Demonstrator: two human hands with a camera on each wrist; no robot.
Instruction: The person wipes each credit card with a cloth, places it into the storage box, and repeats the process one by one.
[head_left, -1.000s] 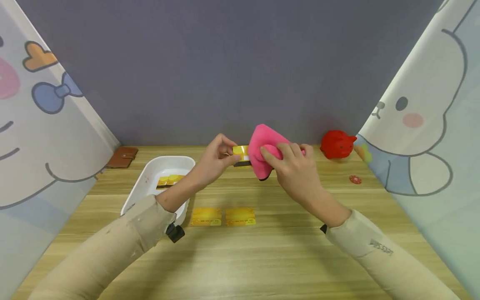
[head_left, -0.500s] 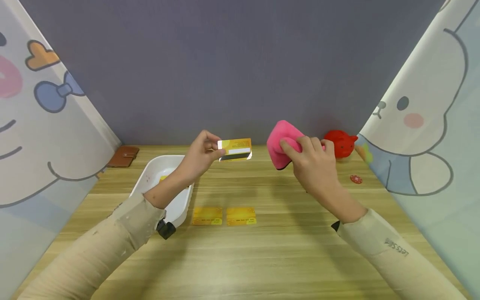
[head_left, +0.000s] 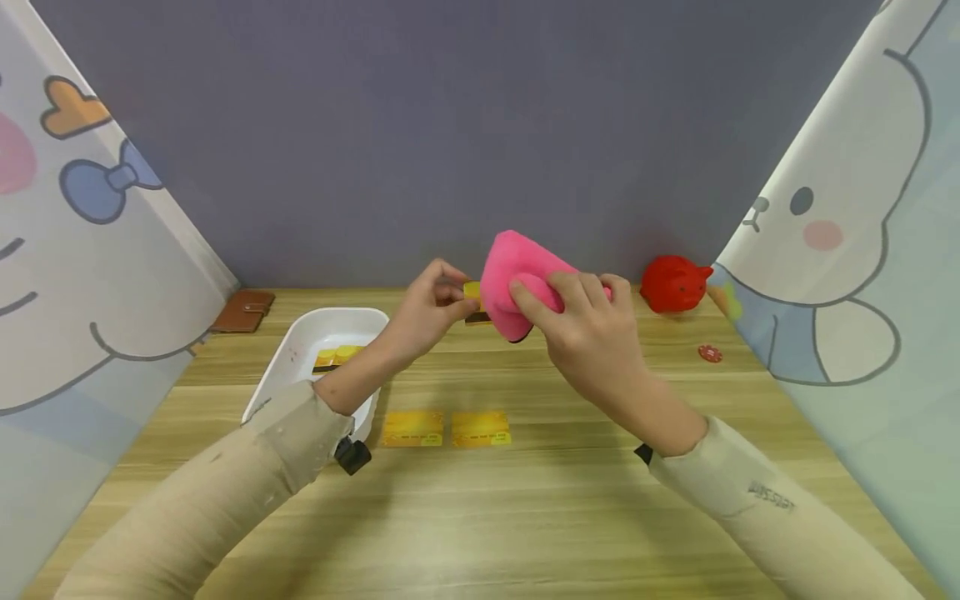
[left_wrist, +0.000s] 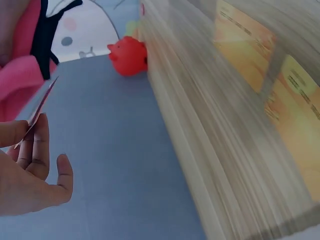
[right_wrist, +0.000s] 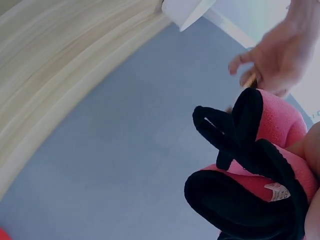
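My left hand point(head_left: 429, 312) pinches a yellow bank card point(head_left: 471, 289) with a dark stripe between thumb and fingers, above the table. In the left wrist view the card point(left_wrist: 46, 97) shows edge-on. A folded pink cloth point(head_left: 510, 258) with black edging is gripped by my right hand point(head_left: 588, 333). The cloth overlaps the right part of the card in the head view and hides it. Black edges and a small white label point(right_wrist: 277, 191) of the cloth show in the right wrist view. Two yellow cards, a left one point(head_left: 412, 428) and a right one point(head_left: 481, 428), lie side by side on the table.
A white tray point(head_left: 288, 358) at left holds more yellow cards point(head_left: 337, 357), partly hidden by my left forearm. A brown wallet point(head_left: 245, 310) lies behind it. At back right stand a red piggy bank point(head_left: 675, 285) and, nearer, a red chip point(head_left: 709, 353). Walls enclose the table point(head_left: 480, 517).
Half a second ago the hands were apart and the whole card showed. Now the left hand has come right and the cloth left, covering the card's right part again, as a second ago.
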